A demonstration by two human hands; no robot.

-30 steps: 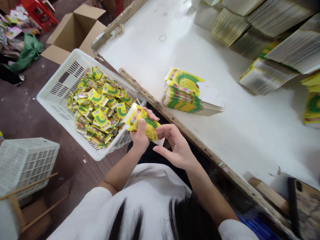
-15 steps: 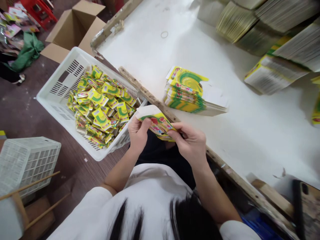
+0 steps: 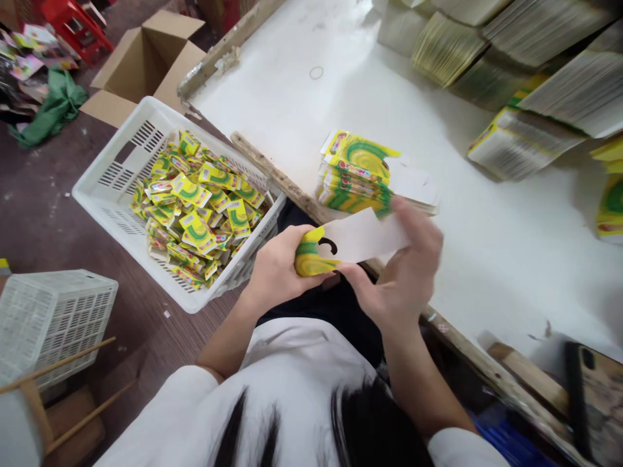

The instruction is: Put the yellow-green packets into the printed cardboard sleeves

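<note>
A small yellow-and-green cardboard carton [image 3: 311, 261] with a long white flap and a dark curved cut-out is in front of my body, by the table edge. My left hand [image 3: 275, 269] is closed around its printed end. My right hand [image 3: 402, 275] has its thumb against the carton's lower edge and its slightly blurred fingers at the far end of the white flap. Just beyond, a stack of flat printed cartons [image 3: 357, 178] lies on the white table [image 3: 272, 97]. To the left, a white plastic crate [image 3: 104, 194] holds many folded yellow-green cartons [image 3: 199, 230].
Bundles of flat cards [image 3: 448, 45] stand at the table's far right. A wooden strip [image 3: 272, 172] edges the table. A phone [image 3: 601, 395] lies at lower right. An open cardboard box [image 3: 131, 65], a second crate [image 3: 73, 324] and a red stool [image 3: 75, 26] are on the floor.
The carton between my hands has turned, so its white flap and cut-out now show instead of its printed face. My right hand has moved right and opened wider along the flap.
</note>
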